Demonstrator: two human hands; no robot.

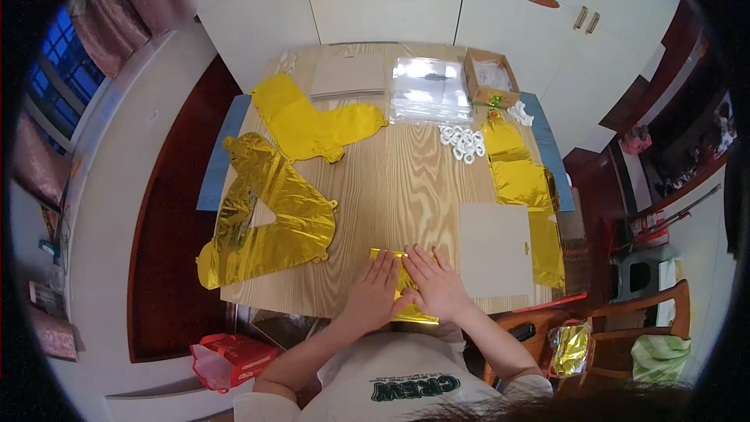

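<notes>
At the near edge of the table, a small folded piece of gold foil [414,315] lies under my two hands. My left hand [375,289] rests flat on its left part, fingers stretched forward. Flat on the right part lies my right hand [436,285], its fingers slightly spread. The two thumbs come close together over the foil, and the hands hide most of it. Right beside my right hand is a beige cardboard sheet [494,250]. To the left lies a flat gold foil balloon [293,238] with a triangular hole; behind it is another yellow-gold foil balloon [301,121].
A stack of cardboard sheets [348,76], clear plastic bags [432,92] and an open cardboard box [512,94] stand along the back. White rings [462,143] lie before the box. More gold foil balloons [522,185] lie along the right edge. A red bag [233,363] sits below left.
</notes>
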